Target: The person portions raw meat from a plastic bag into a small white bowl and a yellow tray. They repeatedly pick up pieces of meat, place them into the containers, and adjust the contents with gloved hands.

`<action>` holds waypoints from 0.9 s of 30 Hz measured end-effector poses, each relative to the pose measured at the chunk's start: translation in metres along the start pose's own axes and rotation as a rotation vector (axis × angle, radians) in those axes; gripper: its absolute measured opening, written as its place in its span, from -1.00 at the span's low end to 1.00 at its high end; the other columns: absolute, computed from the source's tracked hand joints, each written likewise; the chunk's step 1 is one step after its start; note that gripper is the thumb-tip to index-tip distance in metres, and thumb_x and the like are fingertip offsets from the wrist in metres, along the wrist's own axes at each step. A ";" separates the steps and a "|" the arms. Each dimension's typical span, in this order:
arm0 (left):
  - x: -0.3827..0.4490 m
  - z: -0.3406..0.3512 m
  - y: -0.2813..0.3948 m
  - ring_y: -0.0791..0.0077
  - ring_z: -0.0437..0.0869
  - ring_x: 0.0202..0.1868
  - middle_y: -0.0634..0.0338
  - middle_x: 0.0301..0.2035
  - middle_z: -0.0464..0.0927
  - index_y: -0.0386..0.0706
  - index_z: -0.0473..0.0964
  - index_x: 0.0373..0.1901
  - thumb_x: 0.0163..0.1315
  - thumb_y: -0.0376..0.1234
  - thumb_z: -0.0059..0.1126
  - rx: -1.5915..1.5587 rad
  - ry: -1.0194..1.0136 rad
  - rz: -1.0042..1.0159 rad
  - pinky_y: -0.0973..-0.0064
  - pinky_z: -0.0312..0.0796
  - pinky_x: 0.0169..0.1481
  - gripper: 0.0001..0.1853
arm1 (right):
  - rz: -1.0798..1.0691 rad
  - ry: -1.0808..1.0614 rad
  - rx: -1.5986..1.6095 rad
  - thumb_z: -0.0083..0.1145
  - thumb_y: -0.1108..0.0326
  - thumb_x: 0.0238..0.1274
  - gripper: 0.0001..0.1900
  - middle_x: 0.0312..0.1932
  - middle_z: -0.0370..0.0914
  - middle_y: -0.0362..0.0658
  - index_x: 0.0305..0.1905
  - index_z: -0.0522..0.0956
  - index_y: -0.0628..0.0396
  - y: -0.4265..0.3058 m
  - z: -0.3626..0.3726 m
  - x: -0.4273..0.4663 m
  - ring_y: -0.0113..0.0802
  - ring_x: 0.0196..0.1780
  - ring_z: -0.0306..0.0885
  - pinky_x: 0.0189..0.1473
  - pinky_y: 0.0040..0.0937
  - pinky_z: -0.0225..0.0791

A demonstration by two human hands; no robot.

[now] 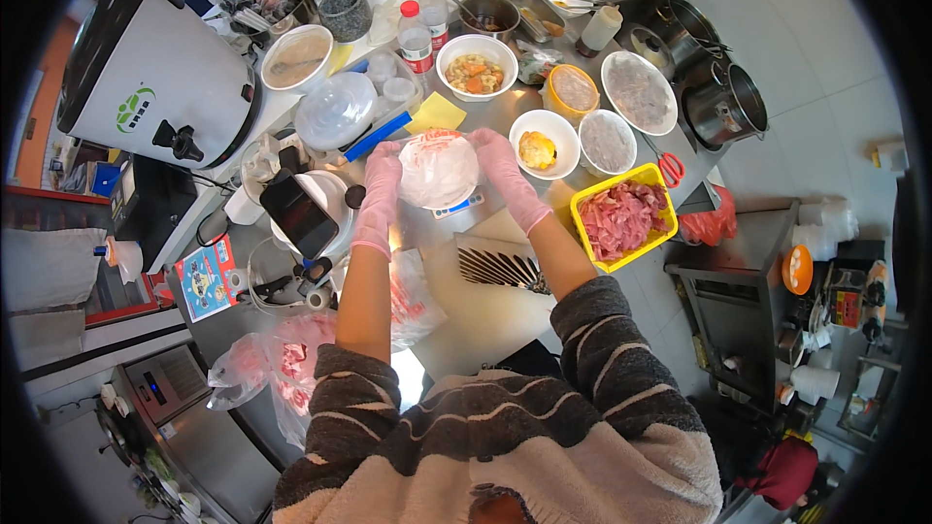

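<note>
My left hand [382,173] and my right hand [501,166], both in pink gloves, grip opposite sides of a white plastic bag [438,169] with red print. The bag lies spread over a round dish, which it mostly hides. Just below it shows a kitchen scale [460,207] with blue trim. To the right of my right hand stands a white bowl [526,169] with yellow and white food inside. Farther right, a yellow basket [610,262] holds sliced raw meat [626,220]. Beyond the bag is a bowl of diced food [475,77].
Film-covered bowls [608,141] and red-handled scissors [671,170] are at the right. A cutting board [473,313] carries a dark-striped object, perhaps a knife [502,268]. A smartphone [298,215], bagged meat [295,371] and a large dispenser [156,73] are leftward. Two bottles [416,40] stand behind.
</note>
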State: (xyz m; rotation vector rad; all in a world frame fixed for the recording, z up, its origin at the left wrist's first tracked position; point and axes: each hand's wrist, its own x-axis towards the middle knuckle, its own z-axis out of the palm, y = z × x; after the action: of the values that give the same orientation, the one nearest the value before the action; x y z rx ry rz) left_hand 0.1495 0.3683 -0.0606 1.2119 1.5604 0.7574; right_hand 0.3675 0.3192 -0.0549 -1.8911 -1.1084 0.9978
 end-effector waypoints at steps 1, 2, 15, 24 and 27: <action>0.002 0.004 -0.005 0.24 0.60 -0.11 -0.02 -0.22 0.61 -0.23 0.55 -0.15 0.11 -0.49 -0.14 -0.096 0.007 -0.078 0.42 0.39 0.03 -0.69 | 0.049 0.002 0.006 0.00 0.54 0.14 -0.73 -0.14 0.62 -0.04 -0.08 0.61 0.14 0.002 0.004 0.001 -0.23 -0.04 0.55 0.05 -0.41 0.35; 0.003 0.009 -0.008 0.35 0.62 -0.20 0.05 -0.28 0.64 -0.29 0.57 -0.21 0.14 -0.52 -0.18 -0.126 0.052 -0.072 0.47 0.42 -0.05 -0.70 | 0.105 0.008 0.005 0.01 0.54 0.16 -0.75 -0.17 0.63 -0.07 -0.08 0.60 0.18 0.005 0.006 0.001 -0.33 -0.06 0.55 0.05 -0.47 0.34; -0.009 0.024 -0.052 0.28 0.59 -0.01 0.01 -0.05 0.57 -0.34 0.46 0.04 0.23 -0.54 -0.19 -0.939 0.056 -0.255 0.42 0.42 0.14 -0.64 | 0.266 -0.135 0.703 -0.02 0.47 0.24 -0.70 -0.12 0.59 -0.15 0.06 0.54 0.16 0.023 -0.001 -0.018 -0.45 -0.14 0.53 -0.13 -0.52 0.40; -0.085 0.060 -0.056 0.21 0.49 0.08 0.06 0.00 0.49 -0.27 0.44 0.07 0.24 -0.45 -0.02 -0.666 0.334 0.108 0.37 0.32 0.21 -0.66 | -0.119 0.112 0.231 0.00 0.52 0.14 -0.63 -0.06 0.51 -0.02 0.09 0.49 0.16 0.051 0.025 -0.057 -0.13 -0.06 0.51 0.03 -0.34 0.38; -0.069 0.049 -0.070 0.07 0.49 0.00 0.02 -0.08 0.49 -0.29 0.47 -0.01 0.14 -0.48 0.06 0.017 0.252 0.306 0.33 0.34 0.14 -0.67 | -0.397 0.197 -0.145 0.01 0.55 0.05 -0.64 -0.06 0.46 0.04 0.01 0.51 0.16 0.048 0.020 -0.054 0.03 -0.01 0.46 0.06 -0.25 0.36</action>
State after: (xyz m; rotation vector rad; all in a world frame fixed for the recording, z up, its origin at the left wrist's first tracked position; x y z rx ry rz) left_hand 0.1737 0.2769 -0.1173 1.4304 1.6019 1.1334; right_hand 0.3495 0.2561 -0.0908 -1.7398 -1.3950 0.5114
